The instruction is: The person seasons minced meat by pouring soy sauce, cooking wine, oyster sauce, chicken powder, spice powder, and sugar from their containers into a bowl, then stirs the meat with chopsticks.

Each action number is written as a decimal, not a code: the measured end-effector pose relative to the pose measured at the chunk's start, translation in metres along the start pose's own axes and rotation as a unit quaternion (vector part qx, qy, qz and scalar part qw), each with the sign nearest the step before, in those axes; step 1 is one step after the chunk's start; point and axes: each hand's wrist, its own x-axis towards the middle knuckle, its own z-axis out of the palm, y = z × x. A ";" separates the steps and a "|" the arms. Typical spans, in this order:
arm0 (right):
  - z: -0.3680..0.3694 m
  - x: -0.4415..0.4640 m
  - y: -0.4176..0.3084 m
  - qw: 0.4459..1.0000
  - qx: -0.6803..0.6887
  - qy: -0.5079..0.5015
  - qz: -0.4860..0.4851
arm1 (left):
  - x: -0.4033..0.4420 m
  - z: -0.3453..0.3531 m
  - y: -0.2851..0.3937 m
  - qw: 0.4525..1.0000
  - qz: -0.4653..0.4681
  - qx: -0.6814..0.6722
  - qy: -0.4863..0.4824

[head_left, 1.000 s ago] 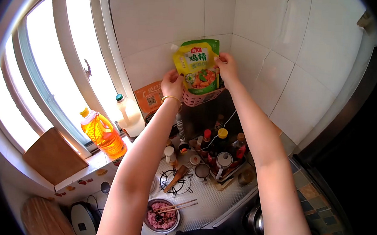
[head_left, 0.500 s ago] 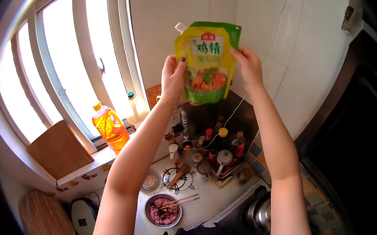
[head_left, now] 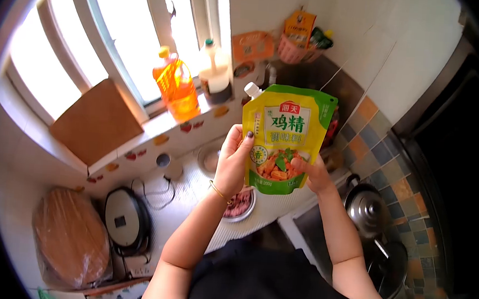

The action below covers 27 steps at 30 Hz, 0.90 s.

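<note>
A yellow and green pouch of chicken bouillon seasoning [head_left: 284,139] is held upright above the counter, its printed front facing me and its white spout cap at the upper left. My left hand [head_left: 234,163] grips the lower left edge, thumb on the front. On the lower right, my right hand [head_left: 315,174] pinches the pouch with its thumb over the picture. Below and behind the pouch is a metal bowl [head_left: 252,209] of pink minced meat [head_left: 240,204], largely hidden by the pouch and my left hand.
A bottle of orange oil [head_left: 179,95] and a brown board [head_left: 95,128] stand on the windowsill. Left on the counter are a round black-rimmed appliance [head_left: 125,219] and a plastic-wrapped round board [head_left: 72,238]. A lidded metal pot [head_left: 367,211] sits right. A pink basket [head_left: 291,52] hangs in the corner.
The pouch has come down and closer to me in both hands. My right hand has shifted from its upper right edge to the lower right. The view has tilted downward.
</note>
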 end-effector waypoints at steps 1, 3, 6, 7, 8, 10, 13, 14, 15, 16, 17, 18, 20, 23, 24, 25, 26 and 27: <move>0.007 -0.012 0.016 1.000 0.025 0.000 0.017 | -0.020 -0.012 -0.006 1.000 -0.010 0.013 0.011; 0.020 -0.032 0.045 0.996 0.073 0.002 0.051 | -0.055 -0.034 -0.018 0.998 -0.031 0.036 0.032; 0.046 -0.058 0.093 0.991 0.051 0.071 0.104 | -0.101 -0.072 -0.045 0.991 -0.074 0.062 0.093; 0.048 -0.066 0.107 0.989 0.045 0.080 0.114 | -0.113 -0.084 -0.049 0.988 -0.099 0.059 0.108; 0.049 -0.073 0.120 0.988 0.039 0.089 0.123 | -0.124 -0.096 -0.052 0.980 -0.143 0.047 0.128; 0.057 -0.084 0.136 0.983 0.040 0.109 0.141 | -0.132 -0.109 -0.045 0.975 -0.122 0.099 0.156; 0.061 -0.101 0.152 0.979 0.023 0.106 0.170 | -0.135 -0.121 -0.026 0.984 -0.072 0.071 0.148; 0.064 -0.106 0.152 0.977 0.019 0.110 0.179 | -0.135 -0.129 -0.027 0.986 -0.065 0.083 0.132; 0.065 -0.110 0.154 0.977 0.012 0.107 0.186 | -0.136 -0.136 -0.029 0.987 -0.058 0.094 0.115; 0.064 -0.113 0.155 0.976 0.005 0.104 0.191 | -0.135 -0.143 -0.031 0.987 -0.055 0.114 0.097; 0.065 -0.117 0.157 0.975 -0.002 0.101 0.197 | -0.136 -0.150 -0.033 0.987 -0.053 0.133 0.078; 0.066 -0.121 0.157 0.975 -0.010 0.101 0.200 | -0.138 -0.154 -0.034 0.985 -0.051 0.151 0.058; 0.068 -0.127 0.158 0.974 -0.026 0.101 0.202 | -0.144 -0.161 -0.037 0.985 -0.070 0.150 0.057; 0.067 -0.134 0.159 0.971 -0.057 0.097 0.212 | -0.150 -0.165 -0.047 0.979 -0.096 0.153 0.090; 0.065 -0.137 0.161 0.969 -0.069 0.093 0.218 | -0.152 -0.169 -0.053 0.976 -0.110 0.158 0.104; 0.063 -0.139 0.163 0.967 -0.081 0.089 0.224 | -0.153 -0.173 -0.058 0.971 -0.125 0.163 0.119; 0.061 -0.141 0.165 0.965 -0.093 0.085 0.230 | -0.154 -0.175 -0.064 0.971 -0.122 0.166 0.123; 0.059 -0.143 0.166 0.965 -0.101 0.086 0.228 | -0.154 -0.177 -0.069 0.971 -0.117 0.168 0.126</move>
